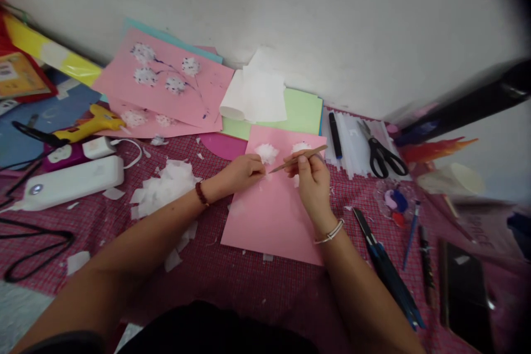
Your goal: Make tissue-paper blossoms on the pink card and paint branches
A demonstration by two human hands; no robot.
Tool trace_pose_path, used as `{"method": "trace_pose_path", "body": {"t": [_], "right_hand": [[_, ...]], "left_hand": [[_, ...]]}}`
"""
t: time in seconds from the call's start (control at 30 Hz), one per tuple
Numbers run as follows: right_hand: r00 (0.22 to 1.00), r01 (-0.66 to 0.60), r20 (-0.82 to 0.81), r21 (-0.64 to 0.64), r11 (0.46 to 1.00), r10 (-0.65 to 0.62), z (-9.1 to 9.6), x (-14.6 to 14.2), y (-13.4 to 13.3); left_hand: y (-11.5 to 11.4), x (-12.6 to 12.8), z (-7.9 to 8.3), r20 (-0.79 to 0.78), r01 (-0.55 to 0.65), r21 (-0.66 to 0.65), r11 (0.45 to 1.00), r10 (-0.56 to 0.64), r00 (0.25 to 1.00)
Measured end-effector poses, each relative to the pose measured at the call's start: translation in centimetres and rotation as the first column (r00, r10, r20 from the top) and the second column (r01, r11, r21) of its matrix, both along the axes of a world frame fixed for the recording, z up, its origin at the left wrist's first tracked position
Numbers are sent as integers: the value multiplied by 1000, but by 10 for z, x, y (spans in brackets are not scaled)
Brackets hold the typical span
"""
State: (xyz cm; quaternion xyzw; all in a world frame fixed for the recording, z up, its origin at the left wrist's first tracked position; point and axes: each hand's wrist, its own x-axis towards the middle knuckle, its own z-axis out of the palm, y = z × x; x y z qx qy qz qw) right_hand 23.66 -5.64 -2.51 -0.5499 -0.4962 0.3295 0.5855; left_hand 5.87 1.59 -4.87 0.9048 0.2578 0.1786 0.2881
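Pink paper [265, 221] lies flat in the middle of the frame, under both hands. The left hand [249, 170] is on its left side, fingertips bunched together; I cannot tell if they pinch something. The right hand [314, 180] is on its right side, gripping a thin brown pointy tool [317, 151]. The tool's tip points down and left, close to the left fingertips. A fluffy white puff [266, 152] sits just above the left fingers, and another puff [299, 146] peeks out behind the tool.

Left of the sheet is a messy heap of soft white paper bits [164, 188], right next to the left arm. Everything is on a red checked cloth [244, 287]. The sheet's top edge touches a green sheet [305, 113]. Between the wrists, smooth pink paper runs down to the straight bottom edge. On the right, a strip of cloth separates the sheet from a blue-handled knife [388, 274]. Black-handled scissors [384, 157] lie farther up.
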Motion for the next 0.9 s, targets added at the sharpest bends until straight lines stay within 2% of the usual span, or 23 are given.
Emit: {"method": "trace_pose_path", "body": {"t": [0.17, 0.53, 0.9], "right_hand": [[1000, 0, 5, -13, 1000, 0, -6, 2, 3], [998, -70, -8, -50, 996, 70, -10, 2, 6], [996, -86, -23, -67, 994, 84, -13, 1, 8]], "left_hand": [[-2, 1, 3, -24, 3, -18, 1000, -4, 1000], [0, 1, -6, -5, 22, -2, 1000, -22, 1000], [6, 0, 4, -44, 111, -66, 992, -114, 993]]}}
